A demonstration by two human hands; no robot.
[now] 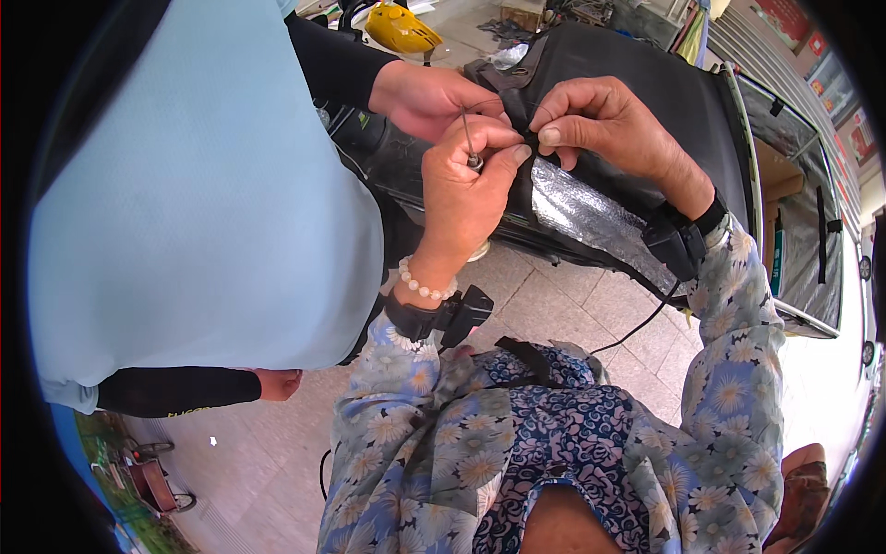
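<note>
Pinching a thin metal needle point(468, 137) between thumb and fingers, the person's left hand point(466, 189) is closed tight around it. The needle sticks up from that pinch and leans a little to the left. Right beside the pinch, touching it, is the dark edge of a black bag point(646, 102). The person's right hand point(600, 125) is just to the right of the pinch. Its thumb and first finger are squeezed shut on that bag edge, and the thumb tips of both hands almost meet.

Just below the pinch, the bag's shiny silver lining point(577, 208) shows where the flap is folded open. Behind the pinch, very close, another person's hand point(429, 92) rests on the bag too. That hand comes out of a black sleeve point(332, 65), and its owner wears a light blue top point(203, 185) that fills the space to the left.

Down from the pinch, the left wrist has a white bead bracelet point(425, 286) and a black wrist strap point(443, 319). The right wrist has a black strap point(678, 240) as well. Both arms are in blue flowery sleeves point(729, 369). Far behind the hands sits a yellow thing point(401, 28). Under it all is a grey tiled floor point(554, 305).
</note>
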